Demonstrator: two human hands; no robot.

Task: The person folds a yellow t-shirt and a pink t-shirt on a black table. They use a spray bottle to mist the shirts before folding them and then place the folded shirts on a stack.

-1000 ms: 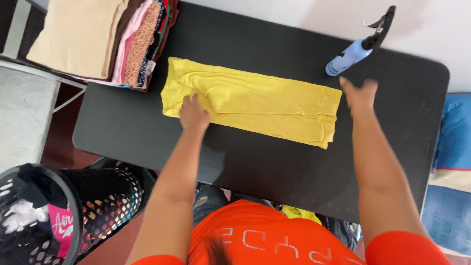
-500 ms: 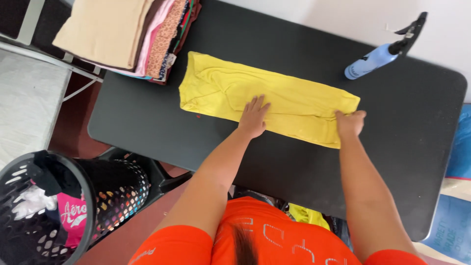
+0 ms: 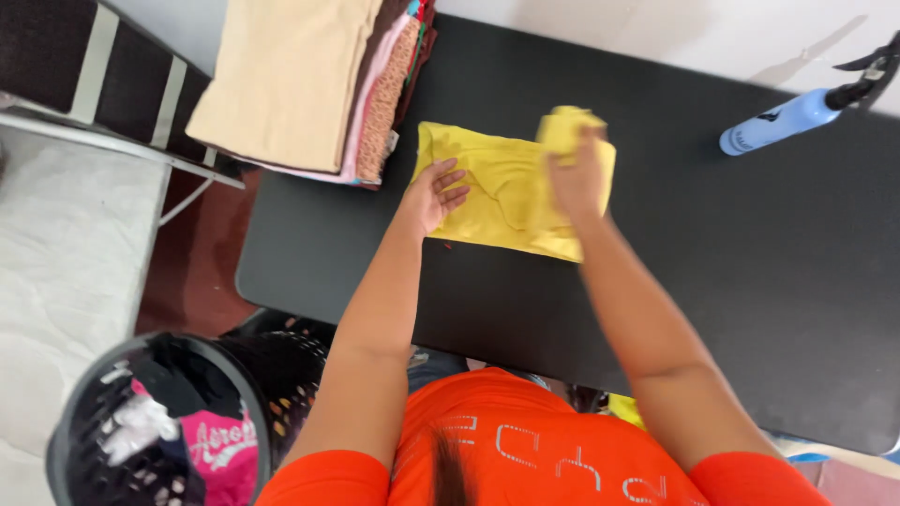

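A yellow garment (image 3: 502, 192) lies folded on the black table (image 3: 712, 272). My left hand (image 3: 433, 194) rests flat on its left half, fingers spread. My right hand (image 3: 574, 173) grips the garment's right end and holds it lifted and doubled back over the middle, so that end is bunched above the cloth.
A stack of folded clothes (image 3: 305, 80), beige on top, sits at the table's far left corner. A blue spray bottle (image 3: 797, 117) lies at the far right. A black laundry basket (image 3: 159, 426) with clothes stands on the floor at lower left, beside a white mattress (image 3: 56, 272).
My right hand has taken hold of the garment's right end and carried it leftward over the middle. My left hand slid to the garment's left half. The long strip is now about half as long.
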